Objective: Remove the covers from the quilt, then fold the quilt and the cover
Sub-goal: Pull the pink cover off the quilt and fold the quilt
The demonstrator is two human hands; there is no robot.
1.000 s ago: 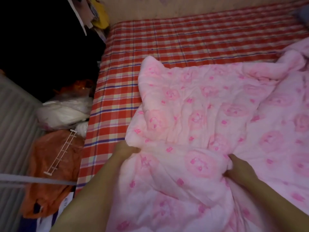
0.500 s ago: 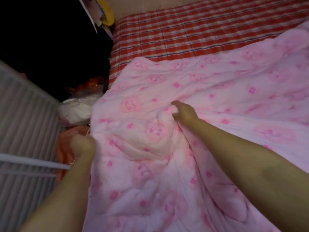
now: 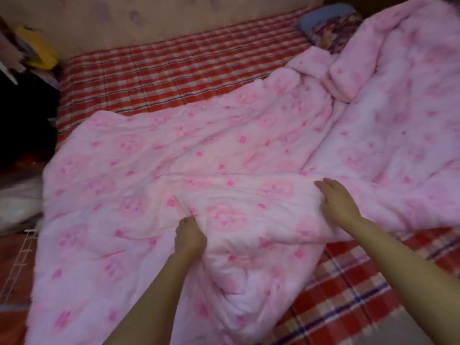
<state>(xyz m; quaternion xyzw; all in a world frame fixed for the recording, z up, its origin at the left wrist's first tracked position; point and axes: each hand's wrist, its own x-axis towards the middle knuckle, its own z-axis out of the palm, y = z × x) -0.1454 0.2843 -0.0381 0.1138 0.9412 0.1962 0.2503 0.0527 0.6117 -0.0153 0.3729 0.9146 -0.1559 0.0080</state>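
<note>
Near the front edge of the bed [image 3: 174, 68], the left hand [image 3: 190, 236] clenches a bunched pleat of the quilt [image 3: 224, 150]. The right hand [image 3: 337, 204] lies over a raised fold just beside it; whether it grips is unclear. The quilt is pale pink with darker pink round prints, rumpled. It spreads from the bed's left edge to the far right corner and heaps up by a blue pillow [image 3: 328, 28].

Left hand [image 3: 190, 236] clenched, right hand [image 3: 338, 202] fingers extended

Dim warm light, soft blur, edges warped.
</note>
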